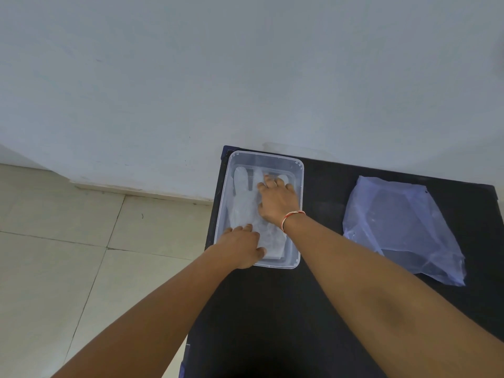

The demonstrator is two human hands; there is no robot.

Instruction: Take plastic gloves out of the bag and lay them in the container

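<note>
A clear rectangular plastic container [298,170] stands at the far left corner of the black table. Thin translucent plastic gloves [244,203] lie flat inside it, fingers pointing away from me. My right hand [276,200] rests palm down on the gloves near the container's far right side, fingers spread. My left hand [241,248] presses flat on the cuff end of the gloves at the container's near edge. The bluish translucent bag [403,227] lies flat on the table to the right, apart from both hands.
The black table [272,309] ends just left of the container, with tiled floor [68,255] below. A pale wall [191,77] runs directly behind the table. A thread bracelet [290,216] circles my right wrist.
</note>
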